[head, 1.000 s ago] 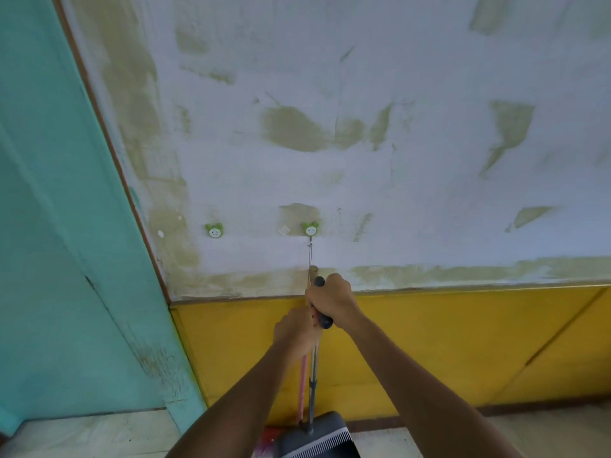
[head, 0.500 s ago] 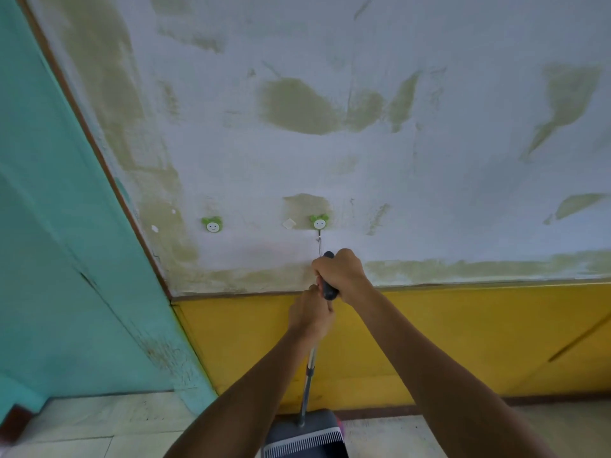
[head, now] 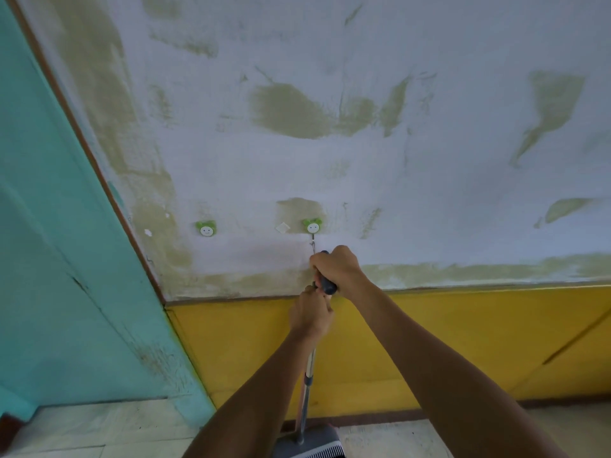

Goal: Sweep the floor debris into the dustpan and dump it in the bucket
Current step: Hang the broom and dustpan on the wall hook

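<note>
A grey dustpan (head: 309, 446) with a comb edge hangs low at the bottom of the view on a long metal pole (head: 305, 385). My right hand (head: 337, 269) grips the pole's dark top grip just under a green smiley wall hook (head: 312, 225). A thin loop runs from the handle top up to that hook. My left hand (head: 310, 314) holds the pole directly below the right one. No bucket or floor debris is in view.
A second green smiley hook (head: 206, 229) sits on the patchy white wall to the left. A teal door or panel (head: 59, 292) fills the left side. Yellow wainscot (head: 463, 342) runs below the wall, with pale floor tiles (head: 99, 428) beneath.
Both hands have lifted the handle upward toward the right-hand hook. The pink broom handle seen beside the pole a second ago is out of sight.
</note>
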